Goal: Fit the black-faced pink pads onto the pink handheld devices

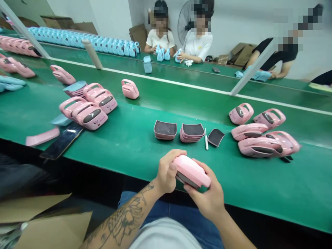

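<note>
I hold one pink plastic housing [191,171] in both hands at the near edge of the green table [129,138]. My left hand [167,172] is closed over its left end, thumb on top. My right hand [207,193] cups it from below and the right. Just beyond lie two stacks of dark-faced pink panels [165,129] [192,132], a single dark panel [215,137] and a thin white stick [206,139]. Finished pink housings [264,138] lie to the right, and more pink housings [89,105] to the left.
A phone [63,140] and a loose pink strip [42,137] lie at the left near edge. Rows of blue housings [77,39] line the far belt. Three people work across the table. Cardboard [38,221] sits by my left knee.
</note>
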Available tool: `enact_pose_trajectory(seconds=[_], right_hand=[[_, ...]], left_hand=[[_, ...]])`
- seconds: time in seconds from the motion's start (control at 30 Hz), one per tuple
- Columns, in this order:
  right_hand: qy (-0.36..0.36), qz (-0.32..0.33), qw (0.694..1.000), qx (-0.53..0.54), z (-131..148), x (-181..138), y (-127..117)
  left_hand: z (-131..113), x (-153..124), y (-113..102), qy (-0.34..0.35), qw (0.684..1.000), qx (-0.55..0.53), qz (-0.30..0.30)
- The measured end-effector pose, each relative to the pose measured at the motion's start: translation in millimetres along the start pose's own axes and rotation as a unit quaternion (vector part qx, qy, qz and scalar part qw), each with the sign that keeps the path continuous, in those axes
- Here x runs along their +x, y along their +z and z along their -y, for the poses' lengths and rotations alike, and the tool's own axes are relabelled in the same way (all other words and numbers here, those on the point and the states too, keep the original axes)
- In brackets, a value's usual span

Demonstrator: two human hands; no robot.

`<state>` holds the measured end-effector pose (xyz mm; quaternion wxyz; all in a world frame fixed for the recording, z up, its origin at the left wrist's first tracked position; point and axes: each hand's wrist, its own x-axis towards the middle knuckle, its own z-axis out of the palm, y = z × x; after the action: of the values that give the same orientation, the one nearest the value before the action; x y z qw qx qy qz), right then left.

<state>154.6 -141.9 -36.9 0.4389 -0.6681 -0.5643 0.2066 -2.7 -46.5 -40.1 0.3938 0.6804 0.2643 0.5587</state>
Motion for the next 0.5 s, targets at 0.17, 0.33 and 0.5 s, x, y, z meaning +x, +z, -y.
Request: enact_pose_trajectory(seconds=[0.17,0.33,0.5], right_hand=[[-0.004,-0.142,0.99,0.013,7,74,-48],[0.086,-0.202,0.976,0.012,-8,199,-76],[0.186,-0.215,0.959,-0.002,-45,298,-52]], left_hand=[[34,56,-48,0.107,0.971,0.163,-0.139],[92,84,-95,0.11,0.924,0.287,-0.227],[93,77,-92,0.11,0.936,0.322,-0.091]])
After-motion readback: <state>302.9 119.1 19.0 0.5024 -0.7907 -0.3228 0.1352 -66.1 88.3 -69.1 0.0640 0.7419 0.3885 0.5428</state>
